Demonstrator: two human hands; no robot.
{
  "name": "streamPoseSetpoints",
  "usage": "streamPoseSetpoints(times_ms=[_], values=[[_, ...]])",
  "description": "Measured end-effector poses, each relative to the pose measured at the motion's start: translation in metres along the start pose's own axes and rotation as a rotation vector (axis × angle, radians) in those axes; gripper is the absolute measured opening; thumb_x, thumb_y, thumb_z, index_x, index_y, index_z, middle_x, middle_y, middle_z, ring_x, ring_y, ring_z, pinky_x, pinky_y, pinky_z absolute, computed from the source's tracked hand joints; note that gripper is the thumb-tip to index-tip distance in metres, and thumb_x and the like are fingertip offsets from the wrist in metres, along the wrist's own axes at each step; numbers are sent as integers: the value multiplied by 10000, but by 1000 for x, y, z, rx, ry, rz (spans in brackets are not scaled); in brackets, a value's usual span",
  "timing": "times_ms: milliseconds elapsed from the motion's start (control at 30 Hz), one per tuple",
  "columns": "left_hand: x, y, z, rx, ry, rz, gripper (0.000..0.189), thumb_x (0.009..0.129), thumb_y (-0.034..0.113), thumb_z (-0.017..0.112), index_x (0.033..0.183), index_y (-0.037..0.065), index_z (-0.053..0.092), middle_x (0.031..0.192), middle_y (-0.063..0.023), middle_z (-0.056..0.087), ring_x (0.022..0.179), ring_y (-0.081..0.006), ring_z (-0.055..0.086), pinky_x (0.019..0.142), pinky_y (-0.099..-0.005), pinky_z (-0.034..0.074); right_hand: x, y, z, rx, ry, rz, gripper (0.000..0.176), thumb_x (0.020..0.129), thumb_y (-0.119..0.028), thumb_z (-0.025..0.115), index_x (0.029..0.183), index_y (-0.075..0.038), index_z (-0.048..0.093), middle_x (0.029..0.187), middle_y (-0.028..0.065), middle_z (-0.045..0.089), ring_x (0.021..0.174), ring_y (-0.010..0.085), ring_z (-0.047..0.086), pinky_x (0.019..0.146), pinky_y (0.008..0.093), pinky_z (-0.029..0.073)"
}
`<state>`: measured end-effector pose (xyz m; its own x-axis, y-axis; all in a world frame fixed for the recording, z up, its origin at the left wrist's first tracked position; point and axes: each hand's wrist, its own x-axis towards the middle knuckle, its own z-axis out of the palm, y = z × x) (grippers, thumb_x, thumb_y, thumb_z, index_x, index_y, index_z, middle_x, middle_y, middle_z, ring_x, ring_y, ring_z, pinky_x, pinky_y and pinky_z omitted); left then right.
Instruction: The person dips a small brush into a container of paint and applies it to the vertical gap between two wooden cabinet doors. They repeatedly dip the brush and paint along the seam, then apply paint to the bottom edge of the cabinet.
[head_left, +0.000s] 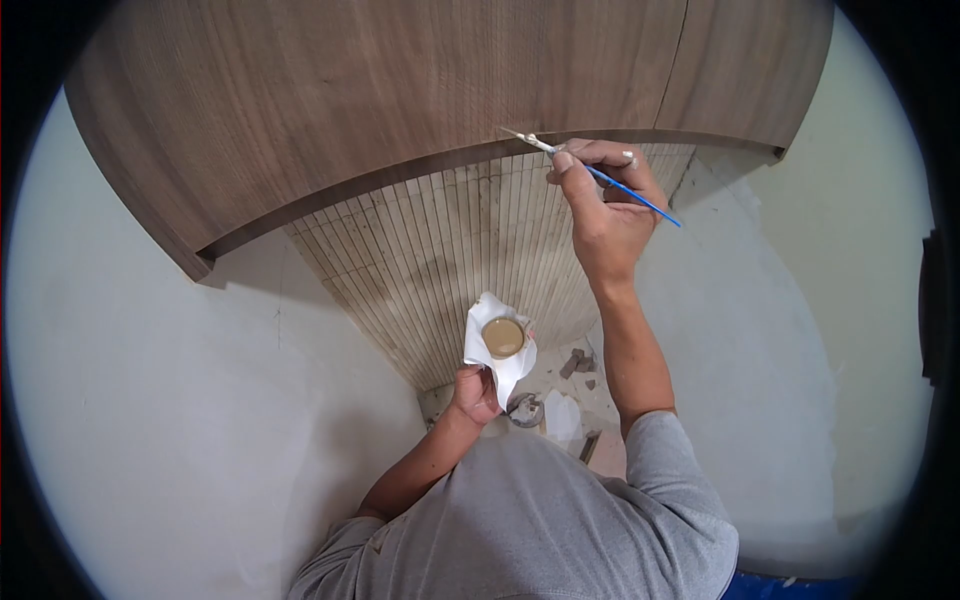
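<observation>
My right hand pinches a thin paintbrush with a blue handle and a pale, paint-smeared front end. The brush tip points left, right at the lower part of a brown wood-grain panel. Lower down, my left hand is closed around a small round cup of tan paint, wrapped in a white paper sheet. Some of the left fingers are hidden behind the paper. A white smear shows on a finger of my right hand.
Below the panel's bottom edge runs a ribbed cream wall. Plain pale walls flank it on both sides. Broken bits, a roll of tape and a white piece lie on the floor beneath.
</observation>
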<state>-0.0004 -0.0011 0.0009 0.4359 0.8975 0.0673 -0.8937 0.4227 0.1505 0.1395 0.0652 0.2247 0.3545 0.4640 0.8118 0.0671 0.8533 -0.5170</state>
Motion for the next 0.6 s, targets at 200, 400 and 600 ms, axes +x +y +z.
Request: streamPoseSetpoints(times_ms=[200, 400, 600], values=[[2, 1, -9, 10, -64, -1, 768, 807, 253, 767, 1483, 119, 428, 1451, -131, 523, 1324, -336, 520, 1154, -487, 413, -1, 7, -6, -54, -54, -3, 83, 832, 13, 736, 872, 8, 664, 840, 65, 698, 735, 97, 635, 679, 247, 518], [1, 0, -3, 7, 5, 1, 778, 813, 257, 764, 1495, 130, 414, 1459, -130, 515, 1333, -337, 513, 1155, -484, 414, 2, 0, 0, -33, -12, -14, 81, 828, 18, 731, 866, 3, 661, 833, 66, 698, 731, 102, 633, 679, 248, 516], [3, 2, -13, 25, -114, -6, 790, 804, 252, 768, 1499, 135, 411, 1465, -126, 510, 1336, -335, 510, 1157, -479, 412, -1, 6, -3, -23, -15, -23, 80, 824, 21, 728, 858, 4, 657, 825, 66, 694, 732, 102, 629, 675, 255, 515]])
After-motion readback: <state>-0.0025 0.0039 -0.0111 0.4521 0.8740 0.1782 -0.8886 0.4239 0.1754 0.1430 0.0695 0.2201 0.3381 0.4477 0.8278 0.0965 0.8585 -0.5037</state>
